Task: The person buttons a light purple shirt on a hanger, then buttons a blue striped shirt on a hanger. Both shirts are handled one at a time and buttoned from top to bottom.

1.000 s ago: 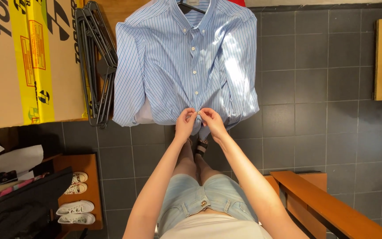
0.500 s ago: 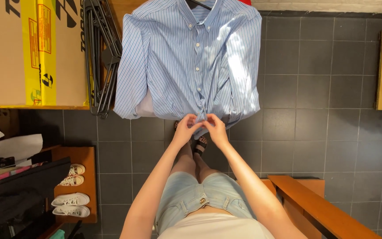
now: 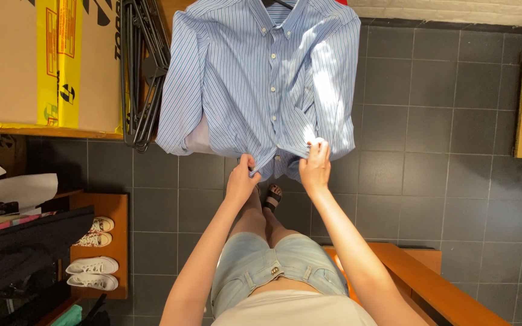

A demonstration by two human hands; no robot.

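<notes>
A blue-and-white striped button-down shirt [image 3: 261, 78] hangs in front of me, buttoned down the front, sleeves drooping at both sides. My left hand [image 3: 241, 180] pinches the bottom hem just left of the button line. My right hand [image 3: 315, 166] grips the hem further right, near the lower end of the right sleeve. Both arms reach forward from my body. Below them I see my denim shorts and one sandalled foot [image 3: 272, 197] on the dark tiled floor.
A bunch of black hangers [image 3: 143, 72] hangs left of the shirt beside a large cardboard box [image 3: 37, 60] with a yellow strip. White sneakers [image 3: 92, 265] sit on a low wooden shelf at the lower left. A wooden bench edge [image 3: 430, 284] lies lower right.
My hands were together at the middle of the hem; now they have drawn apart, the right one moving rightward along the hem. The view has shifted so the shirt sits more centred.
</notes>
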